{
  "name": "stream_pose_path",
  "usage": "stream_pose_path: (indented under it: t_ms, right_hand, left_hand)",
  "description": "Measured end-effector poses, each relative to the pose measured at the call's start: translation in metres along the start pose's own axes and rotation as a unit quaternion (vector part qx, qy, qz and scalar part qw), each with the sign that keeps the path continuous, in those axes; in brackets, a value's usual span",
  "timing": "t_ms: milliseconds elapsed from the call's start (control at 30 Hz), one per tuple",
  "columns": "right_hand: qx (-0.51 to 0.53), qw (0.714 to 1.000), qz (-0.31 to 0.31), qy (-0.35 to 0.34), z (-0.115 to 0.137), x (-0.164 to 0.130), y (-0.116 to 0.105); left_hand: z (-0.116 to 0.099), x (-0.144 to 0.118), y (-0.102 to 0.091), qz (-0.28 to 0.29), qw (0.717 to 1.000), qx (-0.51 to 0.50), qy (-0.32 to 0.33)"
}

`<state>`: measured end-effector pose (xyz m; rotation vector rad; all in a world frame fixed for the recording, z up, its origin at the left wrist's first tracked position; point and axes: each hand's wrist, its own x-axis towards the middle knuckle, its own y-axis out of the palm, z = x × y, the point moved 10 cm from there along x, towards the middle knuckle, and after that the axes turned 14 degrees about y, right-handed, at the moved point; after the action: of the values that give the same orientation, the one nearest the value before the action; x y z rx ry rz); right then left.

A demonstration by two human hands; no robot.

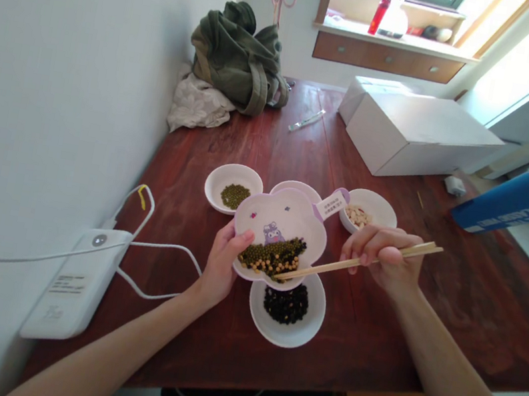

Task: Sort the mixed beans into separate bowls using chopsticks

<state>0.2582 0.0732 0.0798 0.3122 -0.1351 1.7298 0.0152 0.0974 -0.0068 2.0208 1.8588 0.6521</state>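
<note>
My left hand (223,262) grips the left rim of a flower-shaped plate (281,218) with a cartoon print, tilted toward me above the table. Mixed green, black and yellow beans (272,257) are heaped at its near edge. My right hand (384,255) holds wooden chopsticks (334,267); their tips reach into the bean heap. Just below the plate stands a white dish of black beans (287,306). A dish of green beans (233,189) sits at the left and a dish of pale beans (368,212) at the right.
A white power bank (78,282) with cables lies at the table's left edge by the wall. A green bag (240,59) and white cloth sit at the far left corner. White boxes (417,136) occupy the far right. A blue object (522,200) overhangs the right edge.
</note>
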Motion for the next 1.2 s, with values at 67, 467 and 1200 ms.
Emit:
stream_pose_path:
  t_ms: [67, 467, 1200]
  right_hand:
    - [0.010, 1.000, 0.008, -0.010, 0.003, 0.000, 0.002]
    - [0.022, 1.000, 0.003, -0.014, 0.003, -0.001, -0.001]
    - [0.003, 0.999, -0.031, -0.014, -0.002, 0.005, -0.007]
  left_hand:
    - [0.000, 0.000, 0.000, 0.000, 1.000, -0.005, 0.000]
    - [0.002, 0.001, -0.002, -0.001, 1.000, -0.021, 0.002]
    - [0.000, 0.005, 0.005, -0.004, 1.000, -0.016, 0.015]
